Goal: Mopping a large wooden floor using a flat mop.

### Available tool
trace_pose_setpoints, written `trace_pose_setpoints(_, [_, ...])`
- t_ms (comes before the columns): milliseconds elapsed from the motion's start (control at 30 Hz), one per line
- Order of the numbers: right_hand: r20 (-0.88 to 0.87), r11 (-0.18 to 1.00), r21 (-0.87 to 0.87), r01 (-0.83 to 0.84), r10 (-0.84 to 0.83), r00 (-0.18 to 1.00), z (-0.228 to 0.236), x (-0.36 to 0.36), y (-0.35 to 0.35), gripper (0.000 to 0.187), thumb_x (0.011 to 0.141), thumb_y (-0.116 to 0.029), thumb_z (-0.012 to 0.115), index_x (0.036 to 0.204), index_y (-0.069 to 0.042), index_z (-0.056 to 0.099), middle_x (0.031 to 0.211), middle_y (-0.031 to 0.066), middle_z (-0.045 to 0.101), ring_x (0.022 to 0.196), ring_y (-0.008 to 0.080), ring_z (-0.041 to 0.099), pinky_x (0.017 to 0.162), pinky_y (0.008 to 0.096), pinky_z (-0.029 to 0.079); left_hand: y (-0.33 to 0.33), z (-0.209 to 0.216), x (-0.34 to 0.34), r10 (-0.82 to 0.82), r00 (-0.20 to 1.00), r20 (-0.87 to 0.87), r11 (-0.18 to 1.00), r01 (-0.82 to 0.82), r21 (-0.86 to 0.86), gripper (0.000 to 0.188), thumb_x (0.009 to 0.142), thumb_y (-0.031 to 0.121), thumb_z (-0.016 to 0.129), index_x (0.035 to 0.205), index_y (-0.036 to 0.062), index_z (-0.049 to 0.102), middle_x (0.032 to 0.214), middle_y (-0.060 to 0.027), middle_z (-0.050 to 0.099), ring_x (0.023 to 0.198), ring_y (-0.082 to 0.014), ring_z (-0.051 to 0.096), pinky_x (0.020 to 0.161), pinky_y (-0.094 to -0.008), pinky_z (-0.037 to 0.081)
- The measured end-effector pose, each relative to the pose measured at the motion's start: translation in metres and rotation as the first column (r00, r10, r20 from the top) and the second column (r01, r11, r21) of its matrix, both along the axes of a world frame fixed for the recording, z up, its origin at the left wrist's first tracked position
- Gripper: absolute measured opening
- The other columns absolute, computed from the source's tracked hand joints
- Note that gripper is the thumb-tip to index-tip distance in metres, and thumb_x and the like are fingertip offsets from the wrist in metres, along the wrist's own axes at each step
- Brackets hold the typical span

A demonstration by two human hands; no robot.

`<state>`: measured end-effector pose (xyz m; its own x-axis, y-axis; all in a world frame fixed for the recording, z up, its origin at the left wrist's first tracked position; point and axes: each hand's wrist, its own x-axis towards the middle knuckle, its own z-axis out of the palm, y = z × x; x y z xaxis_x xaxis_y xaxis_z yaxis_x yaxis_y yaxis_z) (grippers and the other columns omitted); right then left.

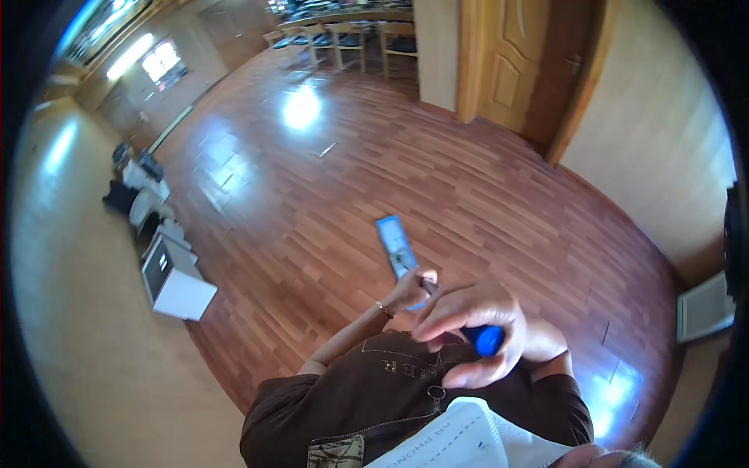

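Hands grip things: left hand (407, 292) blue packet (396, 246), right hand (476, 331) blue cap (488, 340).

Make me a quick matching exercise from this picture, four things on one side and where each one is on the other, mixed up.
Things:
1. blue flat packet
2. blue round object
3. white box
4. wooden chairs

Places:
A. on the floor by the left wall
B. far end of the room, at a table
C. in the left hand
D. in the right hand

Pairs: 1-C, 2-D, 3-A, 4-B
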<state>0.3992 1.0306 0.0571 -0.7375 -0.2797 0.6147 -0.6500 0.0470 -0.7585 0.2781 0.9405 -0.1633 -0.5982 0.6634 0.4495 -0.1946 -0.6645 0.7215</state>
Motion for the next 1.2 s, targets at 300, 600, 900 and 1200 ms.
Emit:
trace_pose_setpoints(300, [-0.030,0.981,0.181,0.066,-0.062,0.998,-0.088,-0.029,-0.004,0.021,0.067,-0.010,0.073,0.081,-0.007,0.058,0.067,0.0107,0.059,0.064,0.0299,0.062,0.060,0.0387,0.046,-0.069,0.052,0.028,0.151,0.988,-0.015,0.941,-0.149,-0.304,0.053,0.092,0.036,0.051,0.131,0.0036,0.035,0.124,-0.0118,0.051,0.118,-0.0218,0.046,0.104,-0.0433,0.030])
trace_pose_setpoints(600, [0.281,0.869,0.490,0.061,-0.224,0.933,-0.308,-0.083,0.042,0.024,0.070,-0.023,0.073,0.070,-0.007,0.056,0.066,0.0149,0.054,0.061,0.0344,0.055,0.053,0.0432,0.039,-0.100,0.163,0.093,0.609,0.434,-0.664,0.616,-0.786,0.052,0.053,0.079,0.028,0.071,0.122,0.0091,0.045,0.079,-0.0116,0.064,0.074,-0.0244,0.064,0.085,-0.0493,0.044])
trace_pose_setpoints(900, [0.313,0.793,0.547,0.268,-0.490,0.813,-0.324,-0.085,0.069,0.009,0.065,-0.017,0.060,0.072,-0.013,0.063,0.076,0.0138,0.064,0.074,0.0362,0.062,0.064,0.0482,0.049,-0.075,0.145,0.047,0.442,0.486,-0.754,0.814,-0.571,0.109,0.022,0.080,0.021,0.068,0.087,0.0067,0.054,0.063,-0.0066,0.060,0.059,-0.0224,0.062,0.075,-0.0444,0.047])
trace_pose_setpoints(1200, [0.290,0.618,0.601,0.507,-0.760,0.582,-0.363,-0.016,0.213,0.021,0.063,-0.019,0.062,0.083,-0.015,0.067,0.078,0.0128,0.066,0.077,0.0348,0.063,0.066,0.0461,0.050,0.050,0.111,0.040,0.221,0.530,-0.819,0.932,-0.361,0.018,0.011,0.084,0.011,0.066,0.082,0.0083,0.055,0.073,-0.0053,0.066,0.072,-0.0192,0.067,0.095,-0.0478,0.042])
